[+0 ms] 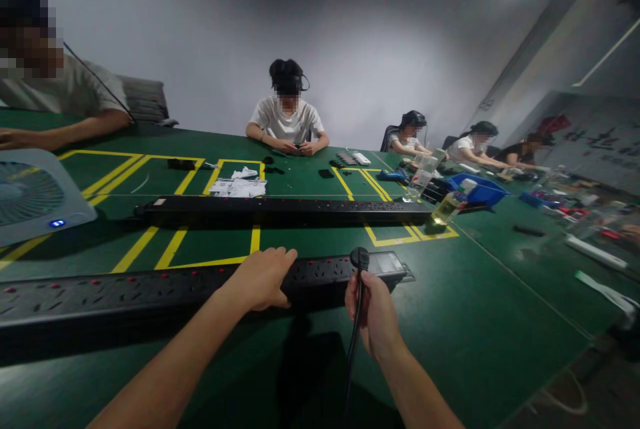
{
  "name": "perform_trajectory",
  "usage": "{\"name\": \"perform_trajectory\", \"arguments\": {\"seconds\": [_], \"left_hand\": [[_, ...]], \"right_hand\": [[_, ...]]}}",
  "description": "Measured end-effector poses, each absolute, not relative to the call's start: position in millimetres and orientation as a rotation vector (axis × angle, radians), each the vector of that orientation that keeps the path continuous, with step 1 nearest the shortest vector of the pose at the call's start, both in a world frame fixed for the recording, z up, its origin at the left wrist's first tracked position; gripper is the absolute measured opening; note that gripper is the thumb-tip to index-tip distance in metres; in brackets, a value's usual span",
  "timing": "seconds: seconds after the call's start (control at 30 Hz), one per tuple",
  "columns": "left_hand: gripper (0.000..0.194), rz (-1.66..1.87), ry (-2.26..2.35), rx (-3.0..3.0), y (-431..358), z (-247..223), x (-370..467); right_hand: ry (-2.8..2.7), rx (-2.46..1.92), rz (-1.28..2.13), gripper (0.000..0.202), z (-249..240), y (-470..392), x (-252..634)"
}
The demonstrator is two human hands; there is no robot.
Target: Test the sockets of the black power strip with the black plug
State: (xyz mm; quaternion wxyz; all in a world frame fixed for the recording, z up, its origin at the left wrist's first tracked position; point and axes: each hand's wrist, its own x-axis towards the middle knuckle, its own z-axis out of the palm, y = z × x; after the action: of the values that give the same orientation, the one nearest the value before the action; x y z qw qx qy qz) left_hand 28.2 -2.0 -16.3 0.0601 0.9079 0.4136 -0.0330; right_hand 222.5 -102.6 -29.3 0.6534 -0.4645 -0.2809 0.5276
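A long black power strip with red switches or lights lies across the table before me. My left hand lies over its right half, fingers over the top and thumb on the near side, gripping it. In my right hand is a black plug, held upright at the strip's right end. From the plug its black cord runs down past my palm. Whether the plug touches the strip's sockets I cannot tell. The pins are hidden from me.
A second power strip lies farther back. At the left stands a fan. White papers, a bottle with yellow liquid and a blue bin are beyond. Several people sit around the green table.
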Motion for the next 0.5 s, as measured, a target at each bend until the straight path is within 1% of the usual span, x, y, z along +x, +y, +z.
{"name": "perform_trajectory", "arguments": {"seconds": [0.17,0.3,0.5], "left_hand": [[0.057,0.049,1.261,2.788,-12,-21,39],[0.055,0.170,1.239,2.789,-20,-24,54],[0.057,0.197,1.206,2.812,-15,-27,55]], "right_hand": [[-0.670,-1.052,1.231,0.028,-30,-102,219],[-0.675,-1.045,1.231,0.027,-31,-101,217],[-0.667,-1.030,1.263,0.027,-31,-101,216]]}}
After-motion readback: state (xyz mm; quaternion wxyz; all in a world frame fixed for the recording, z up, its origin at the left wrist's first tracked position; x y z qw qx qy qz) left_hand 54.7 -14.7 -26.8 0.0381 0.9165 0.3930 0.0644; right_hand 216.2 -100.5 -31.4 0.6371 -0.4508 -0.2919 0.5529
